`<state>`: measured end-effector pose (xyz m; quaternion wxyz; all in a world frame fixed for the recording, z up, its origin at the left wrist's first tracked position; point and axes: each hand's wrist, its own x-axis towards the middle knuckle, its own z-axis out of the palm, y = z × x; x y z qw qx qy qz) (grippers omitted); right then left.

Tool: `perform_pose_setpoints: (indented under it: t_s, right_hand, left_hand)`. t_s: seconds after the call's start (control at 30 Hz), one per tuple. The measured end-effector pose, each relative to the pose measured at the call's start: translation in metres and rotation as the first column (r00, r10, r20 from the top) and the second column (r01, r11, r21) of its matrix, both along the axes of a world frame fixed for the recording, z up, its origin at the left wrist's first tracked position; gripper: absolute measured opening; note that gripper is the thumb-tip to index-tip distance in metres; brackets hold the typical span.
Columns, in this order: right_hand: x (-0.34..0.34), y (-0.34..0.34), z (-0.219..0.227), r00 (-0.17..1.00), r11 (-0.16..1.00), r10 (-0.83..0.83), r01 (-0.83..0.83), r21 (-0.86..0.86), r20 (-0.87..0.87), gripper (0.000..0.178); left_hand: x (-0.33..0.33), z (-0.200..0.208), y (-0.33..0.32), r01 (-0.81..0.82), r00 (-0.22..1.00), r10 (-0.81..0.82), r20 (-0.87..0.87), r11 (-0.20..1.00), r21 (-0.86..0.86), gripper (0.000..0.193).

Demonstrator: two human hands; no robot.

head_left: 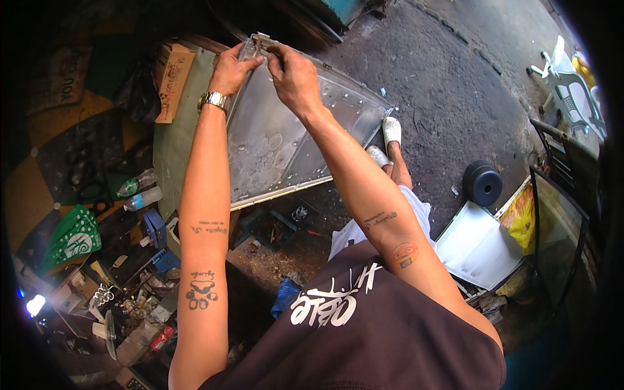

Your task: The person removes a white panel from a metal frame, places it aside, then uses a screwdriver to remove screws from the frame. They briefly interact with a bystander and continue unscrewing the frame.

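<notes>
A large flat grey panel with a thin metal rim and bubble-like marks lies tilted in front of me, one corner pointing away. At that far corner my left hand, with a metal-band watch on its wrist, is closed on the panel's edge, thumb toward the inside. Close beside it, my right hand has its fingertips pinched together over the same corner. Whatever lies between those right fingertips is too small to make out. Both forearms stretch out over the panel.
A green-grey board is under the panel's left side, with a cardboard piece and plastic bottles nearby. Cluttered tools and parts fill the lower left. On the right are a black round object, a white panel and a white chair.
</notes>
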<state>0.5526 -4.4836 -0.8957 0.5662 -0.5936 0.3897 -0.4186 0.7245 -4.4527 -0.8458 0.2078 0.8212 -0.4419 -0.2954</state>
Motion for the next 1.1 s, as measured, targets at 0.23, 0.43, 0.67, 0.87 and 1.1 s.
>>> perform_pose_setpoints:
  t_s: [0.23, 0.43, 0.67, 0.87, 1.1]
  right_hand:
    - [0.0, -0.002, 0.003, 0.999, 0.988, 0.046, -0.044, 0.149, -0.01, 0.025]
    - [0.004, -0.001, 0.008, 0.988, 0.991, -0.133, 0.133, 0.006, 0.08, 0.025]
    - [0.012, -0.016, 0.009, 0.991, 0.954, -0.076, 0.039, -0.297, -0.111, 0.05]
    - [0.003, -0.01, 0.009, 0.987, 0.973, -0.028, -0.01, -0.232, -0.157, 0.052]
    - [-0.017, 0.028, 0.008, 0.989, 0.993, 0.115, -0.112, 0.042, -0.098, 0.054]
  left_hand:
    - [-0.003, 0.006, 0.0, -0.026, 0.985, 0.022, -0.17, 0.999, -0.026, 0.043]
    - [-0.007, 0.016, 0.0, -0.051, 0.974, 0.047, -0.222, 0.999, -0.011, 0.042]
    - [-0.008, 0.012, 0.002, -0.037, 0.99, 0.023, -0.141, 0.995, -0.097, 0.041]
    - [-0.007, 0.012, 0.003, -0.058, 0.973, 0.036, -0.226, 0.994, -0.093, 0.044]
    - [-0.007, 0.013, 0.002, -0.095, 0.978, 0.086, -0.19, 0.995, -0.042, 0.052]
